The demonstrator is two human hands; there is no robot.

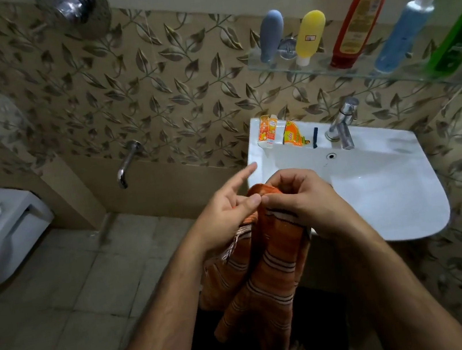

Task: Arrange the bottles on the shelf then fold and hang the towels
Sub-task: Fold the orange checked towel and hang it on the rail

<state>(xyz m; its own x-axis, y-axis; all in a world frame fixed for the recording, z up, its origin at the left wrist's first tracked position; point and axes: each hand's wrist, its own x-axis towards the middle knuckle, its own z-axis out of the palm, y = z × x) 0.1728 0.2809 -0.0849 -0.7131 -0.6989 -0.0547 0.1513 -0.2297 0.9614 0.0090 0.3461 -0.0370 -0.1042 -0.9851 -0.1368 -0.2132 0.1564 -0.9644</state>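
Head view: towel-folding step. Right hand (297, 197) pinches the orange towel (268, 262); left hand (223, 212), fingers apart, apparently supports it. Next: align the edges.

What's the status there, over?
Right hand pinching orange towel top. Left hand half open against it. Bottles on shelf. Nothing blocking.
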